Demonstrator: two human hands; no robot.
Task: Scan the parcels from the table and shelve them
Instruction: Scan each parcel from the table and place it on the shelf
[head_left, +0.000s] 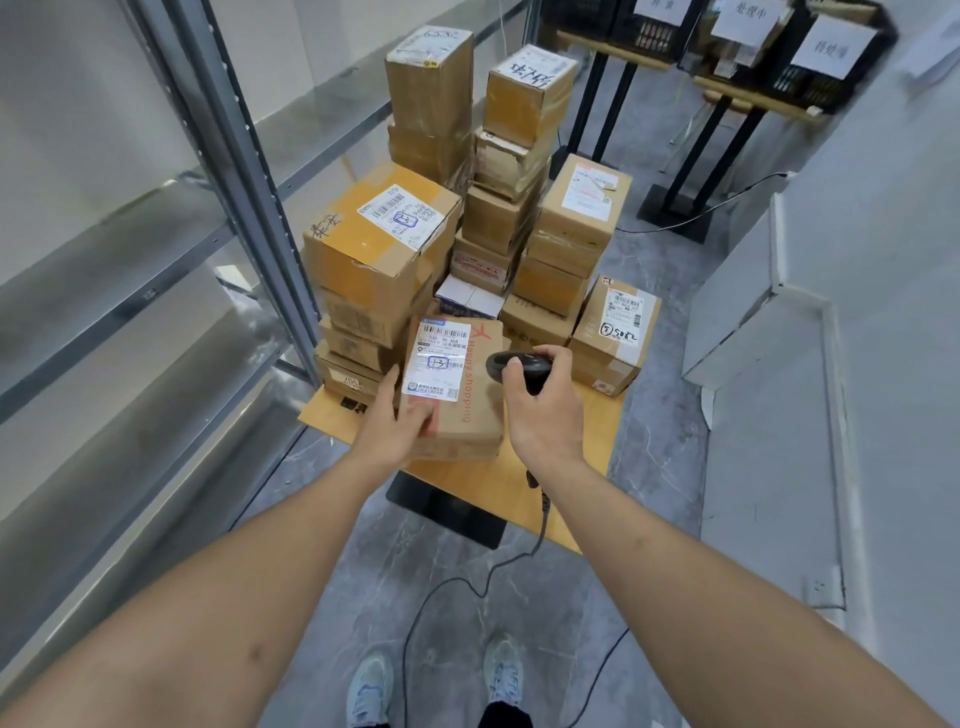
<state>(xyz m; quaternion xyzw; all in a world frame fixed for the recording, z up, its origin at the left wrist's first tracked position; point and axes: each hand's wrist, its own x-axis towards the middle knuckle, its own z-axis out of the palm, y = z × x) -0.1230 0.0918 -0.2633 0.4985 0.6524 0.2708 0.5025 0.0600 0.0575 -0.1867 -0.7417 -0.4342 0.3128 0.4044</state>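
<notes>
Two hands in view, both occupied, over a table stacked with cardboard parcels.

Far left: metal shelving (244, 156), grey uprights and bare shelves, standing just beside the table's left edge.

Left-hand stack (374, 270): several brown boxes piled up, top one bearing a white label and handwritten marks.

My left hand (395, 421): fingers wrapped on the near left corner of the parcel (457, 384), thumb pressed on its top face. This parcel sits at the front of the wooden table (597, 447), label upward, red "Happy shopping" print along its top.

Rear centre: two tall stacks (478, 130) of taped boxes, rising above the rest.

My right hand (540, 410): closed around the black scanner (519, 366), head pointing left toward the parcel's label (439, 358), just beside the box's right edge. A dark cable (540, 525) drops from the scanner handle past the table edge to the floor.

Right-hand stack (571, 234): more boxes; in front of it a single small box (615, 338) marked "5082" on its label.

Far right: white wall and a low white cabinet (753, 322). Upper right: black crates (779, 52) with paper signs on a stand.

Bottom centre: my shoes (436, 680) on grey floor.
</notes>
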